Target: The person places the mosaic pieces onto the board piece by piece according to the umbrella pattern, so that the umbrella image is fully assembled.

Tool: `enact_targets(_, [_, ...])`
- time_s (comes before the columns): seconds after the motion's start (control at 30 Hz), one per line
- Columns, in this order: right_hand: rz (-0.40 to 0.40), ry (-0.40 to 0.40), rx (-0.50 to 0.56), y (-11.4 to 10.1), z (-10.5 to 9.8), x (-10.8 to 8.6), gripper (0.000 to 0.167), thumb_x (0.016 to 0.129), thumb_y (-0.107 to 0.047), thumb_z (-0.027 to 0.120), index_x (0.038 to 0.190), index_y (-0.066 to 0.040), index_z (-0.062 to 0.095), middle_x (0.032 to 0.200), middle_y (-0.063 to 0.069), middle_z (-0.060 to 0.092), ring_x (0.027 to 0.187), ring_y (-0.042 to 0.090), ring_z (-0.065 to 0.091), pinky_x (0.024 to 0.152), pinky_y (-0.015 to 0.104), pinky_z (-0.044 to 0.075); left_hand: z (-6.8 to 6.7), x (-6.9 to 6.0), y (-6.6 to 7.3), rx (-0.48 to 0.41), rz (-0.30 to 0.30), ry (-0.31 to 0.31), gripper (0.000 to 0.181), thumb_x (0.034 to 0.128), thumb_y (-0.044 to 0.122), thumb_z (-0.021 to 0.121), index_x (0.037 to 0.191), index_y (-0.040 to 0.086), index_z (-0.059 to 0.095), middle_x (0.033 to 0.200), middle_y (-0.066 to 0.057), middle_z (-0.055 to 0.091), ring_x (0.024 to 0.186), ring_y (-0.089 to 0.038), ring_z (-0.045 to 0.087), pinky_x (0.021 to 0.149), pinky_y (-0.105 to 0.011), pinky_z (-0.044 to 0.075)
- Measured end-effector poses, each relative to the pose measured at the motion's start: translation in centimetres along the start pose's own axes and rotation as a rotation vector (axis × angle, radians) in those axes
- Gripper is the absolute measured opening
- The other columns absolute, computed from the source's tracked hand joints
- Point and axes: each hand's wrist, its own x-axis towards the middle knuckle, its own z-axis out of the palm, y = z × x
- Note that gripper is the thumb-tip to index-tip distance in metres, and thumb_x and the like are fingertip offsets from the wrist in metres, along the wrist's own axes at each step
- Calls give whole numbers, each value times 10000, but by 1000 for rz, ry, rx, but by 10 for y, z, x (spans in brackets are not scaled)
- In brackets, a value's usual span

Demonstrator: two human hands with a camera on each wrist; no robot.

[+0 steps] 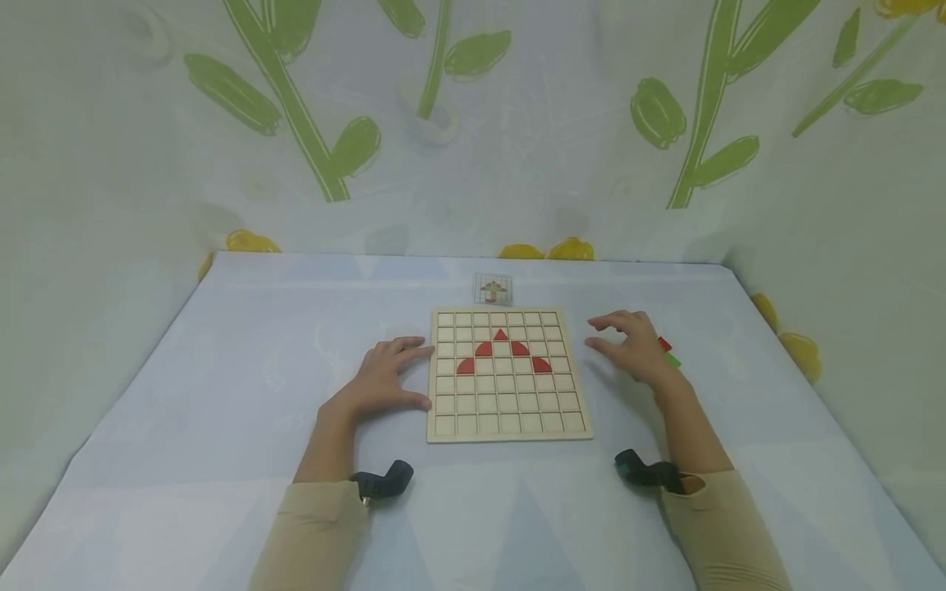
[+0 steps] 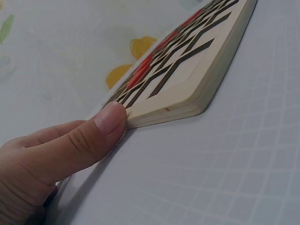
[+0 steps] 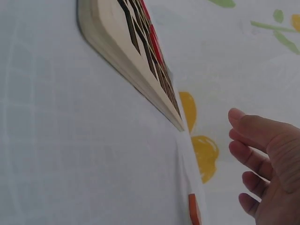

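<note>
A square wooden grid board (image 1: 506, 403) lies flat on the table. Several red pieces sit in its cells: a small triangle (image 1: 500, 335) at the top and rounded pieces, such as one at the right (image 1: 541, 364), stepping down on both sides. My left hand (image 1: 382, 376) rests at the board's left edge; its thumb (image 2: 110, 119) touches the side in the left wrist view. Off the board's right side my right hand (image 1: 628, 345) hovers, thumb and forefinger apart, nothing visible between them. Its fingers bend loosely in the right wrist view.
Behind the board lies a small card (image 1: 493, 289) with a coloured grid pattern. Partly hidden by my right hand are a red piece (image 1: 664, 344) and a green piece (image 1: 672, 359) on the table. A leaf-patterned curtain (image 1: 532, 123) rises beyond the table's far edge.
</note>
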Motion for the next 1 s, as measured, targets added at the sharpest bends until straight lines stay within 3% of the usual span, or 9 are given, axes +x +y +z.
enact_targets(0.63, [144,-27,4,24,-22,-6,471,912,-346,616,1254,-24,581,1271,196,531,1189,397,366,958,573,364,0,-1,1,1,4,10,864,647,505,801,1383,172,494,1457,-95,394,1290,-323,338,1048,-535,249])
enact_targets(1.0, [152,19,-6,36,-29,-11,420,921,-257,613,1249,3,576,1240,227,544,1164,408,373,925,560,406,0,-1,1,4,4,11,875,642,499,805,1391,179,485,1459,-84,390,1293,-316,332,1037,-522,252])
